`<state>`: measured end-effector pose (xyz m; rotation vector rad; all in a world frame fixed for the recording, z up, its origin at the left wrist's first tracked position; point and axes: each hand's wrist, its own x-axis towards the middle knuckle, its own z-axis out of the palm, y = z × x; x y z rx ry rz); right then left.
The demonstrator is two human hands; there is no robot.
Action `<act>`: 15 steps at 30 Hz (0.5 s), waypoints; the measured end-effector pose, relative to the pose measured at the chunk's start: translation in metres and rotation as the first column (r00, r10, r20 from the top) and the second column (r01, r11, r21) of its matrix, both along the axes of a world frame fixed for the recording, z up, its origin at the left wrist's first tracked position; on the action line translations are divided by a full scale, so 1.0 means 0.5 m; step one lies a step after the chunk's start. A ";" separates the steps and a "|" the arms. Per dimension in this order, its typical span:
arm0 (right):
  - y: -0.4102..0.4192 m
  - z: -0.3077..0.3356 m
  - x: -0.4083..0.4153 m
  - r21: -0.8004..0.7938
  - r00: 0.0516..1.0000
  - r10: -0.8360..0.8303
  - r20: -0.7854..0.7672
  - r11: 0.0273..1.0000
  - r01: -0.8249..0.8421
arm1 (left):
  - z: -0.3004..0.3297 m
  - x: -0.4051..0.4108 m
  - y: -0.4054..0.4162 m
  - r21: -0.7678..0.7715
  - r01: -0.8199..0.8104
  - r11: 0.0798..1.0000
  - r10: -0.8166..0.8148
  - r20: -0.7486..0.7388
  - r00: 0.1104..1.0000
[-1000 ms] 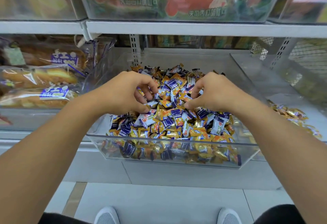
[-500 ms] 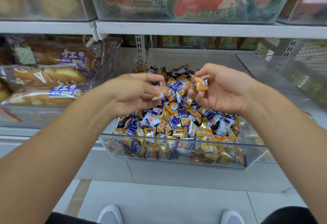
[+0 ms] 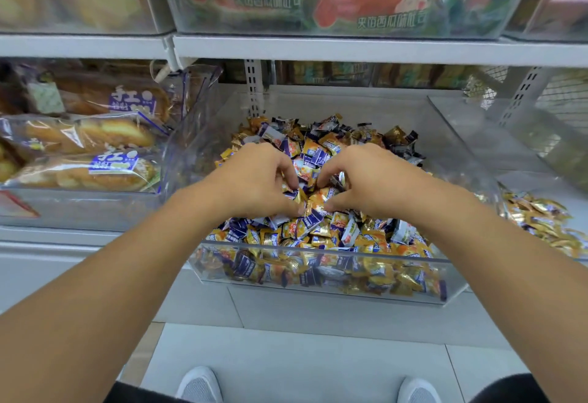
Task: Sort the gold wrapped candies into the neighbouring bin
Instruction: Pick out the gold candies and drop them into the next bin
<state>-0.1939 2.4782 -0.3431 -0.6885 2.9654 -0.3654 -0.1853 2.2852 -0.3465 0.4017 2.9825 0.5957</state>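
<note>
Head cam looks down, close over candy bin [image 3: 318, 288].

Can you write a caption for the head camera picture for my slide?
Left hand and right hand dig into mixed gold and blue wrapped candies in a clear plastic bin.

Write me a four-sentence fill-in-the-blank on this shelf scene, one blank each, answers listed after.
1. Both hands, the left hand and the right hand, dig into the pile of gold and purple wrapped candies inside a clear ____ bin.
2. The neighbouring bin lies to the ____ of it.
3. The bin on the other side holds packaged ____.
4. At the bottom edge, two grey ____ stand on the tiled floor.

Answers: plastic; right; bread; shoes
</note>
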 end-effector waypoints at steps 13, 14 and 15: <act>0.047 0.037 0.003 -0.648 0.815 -0.042 0.578 0.583 0.490 | 0.007 -0.009 0.008 0.491 -0.242 0.837 0.096 0.304 0.948; 0.052 0.039 0.006 -0.660 0.736 0.027 0.677 0.465 0.590 | 0.008 -0.006 0.012 0.550 -0.272 0.790 0.066 0.364 0.929; 0.055 0.039 0.008 -0.655 0.670 0.108 0.735 0.371 0.658 | 0.009 -0.003 0.018 0.607 -0.303 0.735 0.029 0.418 0.908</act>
